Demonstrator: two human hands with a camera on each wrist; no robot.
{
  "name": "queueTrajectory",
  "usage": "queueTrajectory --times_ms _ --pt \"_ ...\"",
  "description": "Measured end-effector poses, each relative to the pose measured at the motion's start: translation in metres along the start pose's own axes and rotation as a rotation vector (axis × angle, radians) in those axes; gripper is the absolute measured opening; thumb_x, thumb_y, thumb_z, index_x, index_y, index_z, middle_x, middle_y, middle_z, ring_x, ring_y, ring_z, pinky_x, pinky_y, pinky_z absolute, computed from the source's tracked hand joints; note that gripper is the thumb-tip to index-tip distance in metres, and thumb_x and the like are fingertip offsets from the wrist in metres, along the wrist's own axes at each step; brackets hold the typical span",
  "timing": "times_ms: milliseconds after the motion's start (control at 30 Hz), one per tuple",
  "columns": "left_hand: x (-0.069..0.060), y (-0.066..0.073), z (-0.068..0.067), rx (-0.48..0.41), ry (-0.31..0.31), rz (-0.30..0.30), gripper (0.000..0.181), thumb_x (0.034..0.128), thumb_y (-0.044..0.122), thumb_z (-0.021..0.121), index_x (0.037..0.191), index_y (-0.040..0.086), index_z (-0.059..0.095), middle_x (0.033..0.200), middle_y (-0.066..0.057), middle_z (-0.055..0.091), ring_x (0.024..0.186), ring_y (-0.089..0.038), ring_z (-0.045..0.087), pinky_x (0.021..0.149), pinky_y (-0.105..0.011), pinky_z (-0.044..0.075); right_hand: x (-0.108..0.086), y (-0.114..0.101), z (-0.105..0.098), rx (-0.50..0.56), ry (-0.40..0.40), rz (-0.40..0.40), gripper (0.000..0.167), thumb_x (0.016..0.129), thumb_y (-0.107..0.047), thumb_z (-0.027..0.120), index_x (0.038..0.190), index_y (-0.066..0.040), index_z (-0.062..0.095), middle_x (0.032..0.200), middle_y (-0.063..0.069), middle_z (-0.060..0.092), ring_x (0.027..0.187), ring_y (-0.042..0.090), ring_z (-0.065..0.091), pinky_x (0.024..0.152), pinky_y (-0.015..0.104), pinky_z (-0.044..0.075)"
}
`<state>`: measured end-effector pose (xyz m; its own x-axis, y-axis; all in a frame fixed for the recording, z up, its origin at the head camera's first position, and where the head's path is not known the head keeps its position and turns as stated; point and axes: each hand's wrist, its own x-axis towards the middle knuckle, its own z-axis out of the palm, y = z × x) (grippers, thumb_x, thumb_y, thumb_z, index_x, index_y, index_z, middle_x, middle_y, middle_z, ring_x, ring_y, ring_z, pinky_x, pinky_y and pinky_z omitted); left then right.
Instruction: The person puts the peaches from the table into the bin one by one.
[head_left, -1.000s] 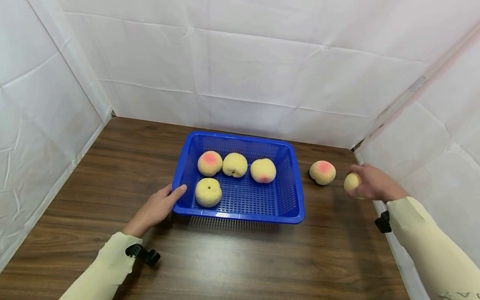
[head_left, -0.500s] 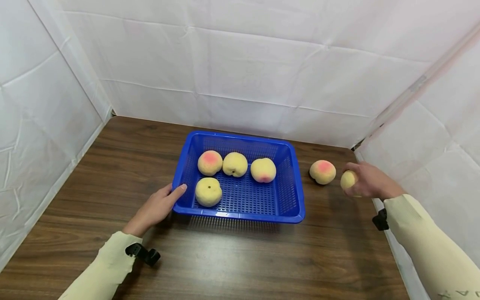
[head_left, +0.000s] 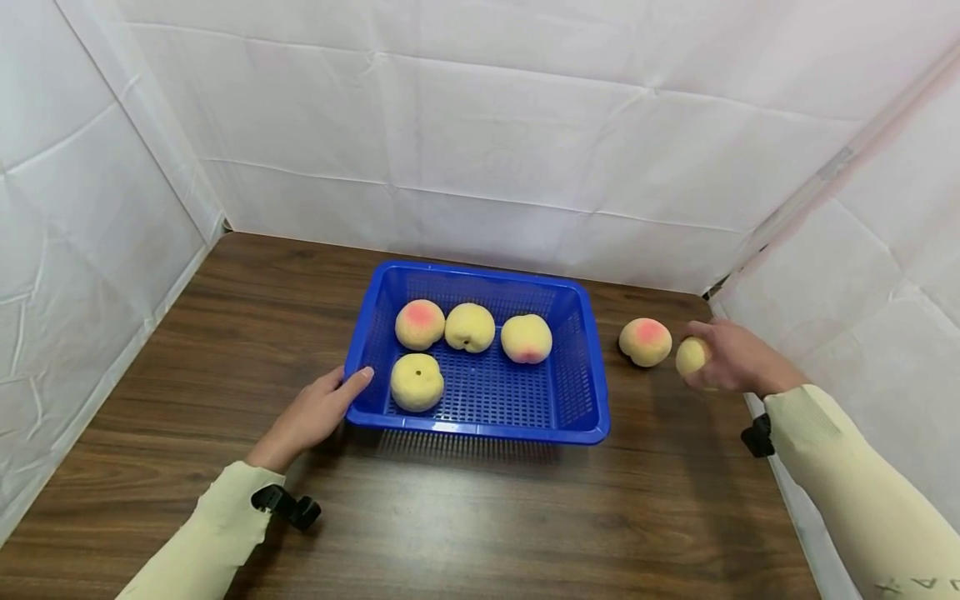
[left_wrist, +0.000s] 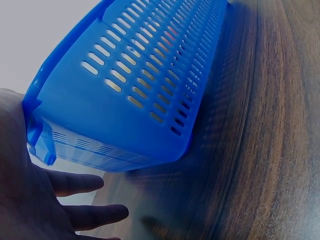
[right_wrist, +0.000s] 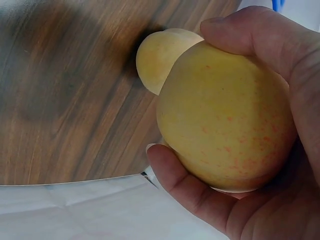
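Observation:
A blue plastic basket (head_left: 480, 435) with slotted walls stands on the table, holding several yellow peaches, one with a pink top (head_left: 420, 323). My left hand (head_left: 311, 421) grips its near left corner, thumb over the rim. In the left wrist view, the other fingers (left_wrist: 95, 217) extend outside below the rim, and part of the hand is cut off. Right of the basket, my right hand (head_left: 731, 358) holds a yellow peach (right_wrist: 225, 120) between thumb and curled fingers, raised over the table. Just left of that hand, another pink-topped peach (head_left: 646, 342) lies on the wood.
The brown wooden table (head_left: 480, 533) is bounded by white sheeting (head_left: 480, 125) at the back and on both sides. The right-hand sheet (head_left: 885, 275) hangs close to my right forearm. Each wrist wears a black strap (head_left: 285, 507).
My right hand has shifted slightly left with its peach, nearer to the peach on the table. The left hand and the basket stay in place.

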<state>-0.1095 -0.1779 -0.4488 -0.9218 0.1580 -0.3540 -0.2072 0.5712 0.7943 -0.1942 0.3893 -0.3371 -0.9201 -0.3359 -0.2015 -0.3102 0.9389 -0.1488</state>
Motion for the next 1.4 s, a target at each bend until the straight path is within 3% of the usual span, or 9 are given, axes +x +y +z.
queueTrajectory --times_ms 833,1400 --pt "0.000 -0.001 0.000 0.007 0.005 0.019 0.084 0.1065 0.067 0.033 0.165 0.008 0.027 0.159 -0.025 0.047 0.146 -0.046 0.047 0.116 -0.069 0.037 0.003 -0.016 -0.007 -0.008 0.022 -0.023 0.060 0.070 -0.022 0.091 0.124 -0.006 0.068 0.104 0.019 0.062 0.083 0.024 0.057 0.067 0.033 0.044" --pt "-0.001 -0.002 0.000 0.014 0.007 0.015 0.090 0.1036 0.074 0.030 0.165 0.008 0.027 0.160 -0.025 0.045 0.146 -0.047 0.046 0.117 -0.070 0.036 0.007 -0.028 -0.008 -0.028 -0.001 -0.026 0.062 0.070 -0.023 0.089 0.126 -0.004 0.066 0.106 0.021 0.062 0.082 0.026 0.056 0.064 0.033 0.043"
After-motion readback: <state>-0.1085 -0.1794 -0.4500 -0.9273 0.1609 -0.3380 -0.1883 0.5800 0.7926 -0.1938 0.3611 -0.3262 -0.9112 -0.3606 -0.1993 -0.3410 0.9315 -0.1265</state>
